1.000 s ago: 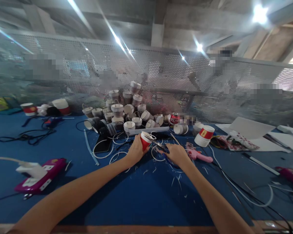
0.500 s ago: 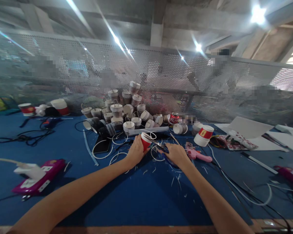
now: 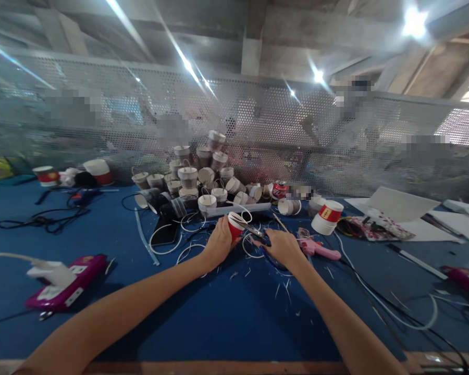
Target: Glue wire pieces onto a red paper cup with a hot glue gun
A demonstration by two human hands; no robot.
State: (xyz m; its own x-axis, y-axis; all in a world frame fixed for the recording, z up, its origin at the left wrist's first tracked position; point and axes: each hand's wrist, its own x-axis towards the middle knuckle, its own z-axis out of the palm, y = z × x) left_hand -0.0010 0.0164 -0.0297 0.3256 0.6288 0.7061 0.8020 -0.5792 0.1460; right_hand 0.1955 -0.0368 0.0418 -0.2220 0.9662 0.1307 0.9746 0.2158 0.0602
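Note:
My left hand (image 3: 219, 242) is wrapped round a red and white paper cup (image 3: 235, 227), tilted with its white end up toward the right. In my right hand (image 3: 283, 247) are scissors (image 3: 254, 230) with dark handles, their metal blades reaching left to the top of the cup. Whether the blades are closed on the cup's edge I cannot make out. A loop of white cord (image 3: 244, 209) curves just above the cup. Under my hands lie more white cord loops and thin white scraps (image 3: 283, 292) on the blue table (image 3: 219, 323).
Behind my hands stands a pile of wrapped cups (image 3: 188, 178) with cord loops. A pink glue gun (image 3: 322, 251), stacked paper cups (image 3: 327, 217) and a red can (image 3: 279, 190) are to the right. A purple power strip (image 3: 76, 278) lies left, a dark phone (image 3: 164, 232) near the pile.
The whole view has shifted very slightly to the right. Both hands keep their hold on the cup and the scissors, nearly unmoved.

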